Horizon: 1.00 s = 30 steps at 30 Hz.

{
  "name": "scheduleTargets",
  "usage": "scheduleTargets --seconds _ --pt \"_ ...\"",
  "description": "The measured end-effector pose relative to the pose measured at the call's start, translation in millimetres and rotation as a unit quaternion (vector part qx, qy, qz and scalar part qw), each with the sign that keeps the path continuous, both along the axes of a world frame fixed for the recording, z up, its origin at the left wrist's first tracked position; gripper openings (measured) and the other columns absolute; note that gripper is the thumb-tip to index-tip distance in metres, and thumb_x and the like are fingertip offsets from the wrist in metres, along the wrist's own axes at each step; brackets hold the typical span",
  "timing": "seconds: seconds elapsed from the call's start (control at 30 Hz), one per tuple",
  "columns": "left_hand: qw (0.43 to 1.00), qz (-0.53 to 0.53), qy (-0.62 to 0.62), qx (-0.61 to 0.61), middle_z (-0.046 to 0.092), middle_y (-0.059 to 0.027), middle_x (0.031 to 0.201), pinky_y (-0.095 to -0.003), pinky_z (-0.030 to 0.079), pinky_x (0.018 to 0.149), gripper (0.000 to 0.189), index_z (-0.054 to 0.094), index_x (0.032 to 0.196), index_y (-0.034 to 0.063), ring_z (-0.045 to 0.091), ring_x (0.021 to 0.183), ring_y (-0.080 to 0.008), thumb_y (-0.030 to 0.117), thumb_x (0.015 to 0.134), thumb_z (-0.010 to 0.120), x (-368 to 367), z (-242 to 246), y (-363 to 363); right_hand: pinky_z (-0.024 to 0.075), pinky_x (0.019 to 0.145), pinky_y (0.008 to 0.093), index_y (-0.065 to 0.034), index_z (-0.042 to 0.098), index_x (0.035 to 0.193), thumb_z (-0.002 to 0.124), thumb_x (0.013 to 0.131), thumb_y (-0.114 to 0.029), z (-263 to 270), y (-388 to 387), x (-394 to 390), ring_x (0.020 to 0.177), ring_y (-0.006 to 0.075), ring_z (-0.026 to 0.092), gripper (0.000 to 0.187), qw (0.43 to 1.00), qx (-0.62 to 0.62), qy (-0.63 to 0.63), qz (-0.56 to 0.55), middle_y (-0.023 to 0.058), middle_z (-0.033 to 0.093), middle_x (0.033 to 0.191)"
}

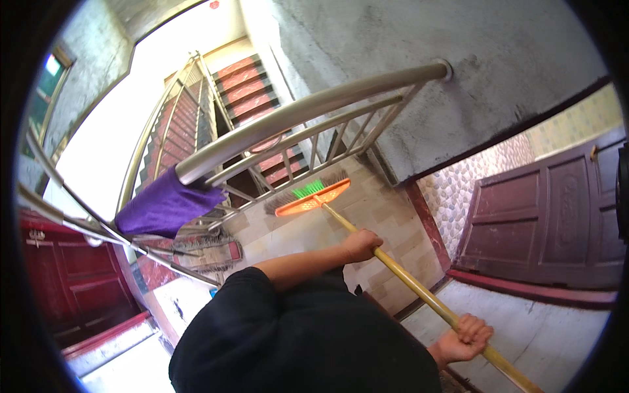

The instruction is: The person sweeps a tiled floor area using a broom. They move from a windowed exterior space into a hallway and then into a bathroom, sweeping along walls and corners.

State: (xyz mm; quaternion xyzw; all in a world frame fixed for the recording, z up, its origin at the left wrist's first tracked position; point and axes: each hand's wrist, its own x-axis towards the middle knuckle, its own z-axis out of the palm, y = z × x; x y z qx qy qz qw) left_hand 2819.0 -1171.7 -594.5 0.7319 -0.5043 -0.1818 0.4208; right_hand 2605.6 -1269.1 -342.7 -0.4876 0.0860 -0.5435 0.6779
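Observation:
Both my hands grip the yellow pole of a broom, which slants from lower right up to the middle of the view. My left hand is closed around the pole nearer the broom head, its arm stretched across my front. Farther up the pole, at the lower right, my right hand is wrapped around it. The orange broom head has green and dark grey bristles. Its bristles face the bottom of a metal railing, by the tiled floor.
A purple cloth wraps the handrail's corner. Red steps lie beyond the railing. A fringed, mop-like object is on the floor at left. A panelled door stands at right, a red door at left. A grey wall bounds the right.

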Motion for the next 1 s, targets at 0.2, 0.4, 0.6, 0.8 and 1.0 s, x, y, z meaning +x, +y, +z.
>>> scheduleTargets --seconds 0.2,0.4,0.6,0.8,1.0 --pt "0.99 0.074 -0.068 -0.102 0.054 -0.009 0.067 -0.0414 0.042 0.064 0.015 0.051 0.066 0.0101 0.056 0.071 -0.0293 0.015 0.069 0.065 5 59 -27 0.0217 0.05 0.0248 -0.015 0.031 0.065 0.047 0.089 -0.015 66 -9 -24 0.05 0.0075 0.024 0.029 0.938 0.091 -0.11 -0.317 -0.0047 0.025 0.057" --pt "0.975 0.043 -0.098 0.195 0.059 -0.0142 0.077 -0.0441 0.046 0.07 0.011 0.058 0.071 0.0069 0.057 0.082 -0.0357 0.015 0.068 0.065 79 -83 -5 0.0289 0.055 0.0274 -0.0157 0.036 0.066 0.052 0.084 -0.016 -61 -4 30 0.053 0.0111 0.031 0.024 0.987 0.134 0.029 -0.089 -0.0035 0.029 0.057" --pt "0.97 0.047 -0.057 0.234 0.06 -0.0116 0.076 -0.0434 0.048 0.067 0.012 0.059 0.072 0.0097 0.058 0.08 -0.0328 0.017 0.066 0.066 53 -113 -7 0.0398 0.075 0.0398 -0.013 0.045 0.076 0.06 0.081 -0.025 -80 -22 27 0.063 0.015 0.045 0.02 0.983 0.14 0.12 0.002 0.0014 0.044 0.065" --pt "0.983 0.025 -0.054 0.174 0.06 -0.0108 0.075 -0.0429 0.047 0.068 0.006 0.059 0.068 0.0094 0.058 0.081 -0.0321 0.014 0.066 0.061 31 -72 -61 0.0394 0.052 0.0274 -0.0138 0.034 0.082 0.065 0.081 -0.031 31 -74 -24 0.053 0.0111 0.038 0.036 0.993 -0.002 0.076 -0.09 0.0015 0.043 0.066" --pt "0.993 0.015 -0.057 0.105 0.058 -0.0091 0.074 -0.0428 0.044 0.071 0.009 0.057 0.071 0.0095 0.056 0.081 -0.0306 0.012 0.066 0.063 25 -43 -114 0.0327 0.045 0.0203 -0.0123 0.037 0.079 0.066 0.079 -0.023 71 -98 -12 0.046 0.0086 0.035 0.031 0.992 -0.112 0.018 -0.058 -0.0008 0.037 0.061"
